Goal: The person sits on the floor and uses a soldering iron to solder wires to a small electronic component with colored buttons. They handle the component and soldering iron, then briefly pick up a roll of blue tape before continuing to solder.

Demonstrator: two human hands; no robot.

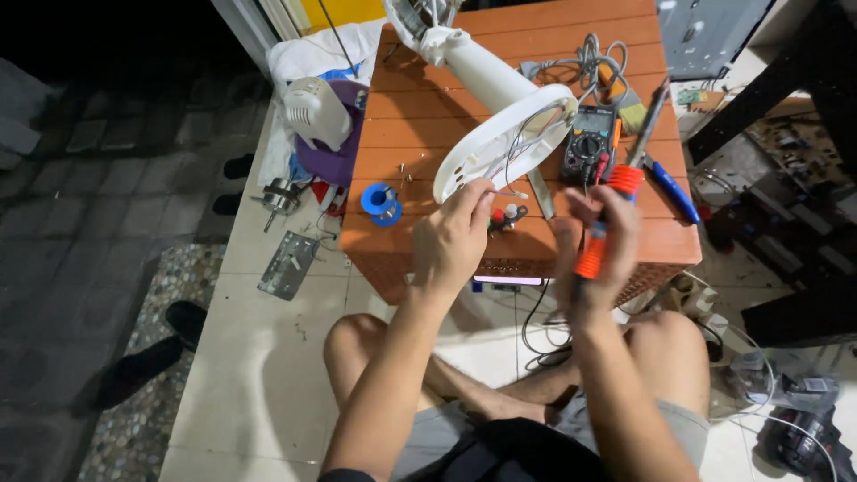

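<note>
My left hand (457, 234) pinches thin wires at the rim of a white fan base (500, 138), which lies tipped on its side on an orange low table (428, 107). My right hand (600, 241) is closed around the orange handle of a soldering iron (620, 187), its metal tip pointing up and away past a multimeter (589, 143). Loose wires hang from the open underside of the fan base, near my left fingertips.
A blue solder spool (382, 202) sits at the table's left front. A blue-handled tool (671, 189), a grey cable bundle (585, 62), a white fan motor cover (314, 109) and a metal bracket (287, 265) lie around. My bare knees rest on pale floor tiles.
</note>
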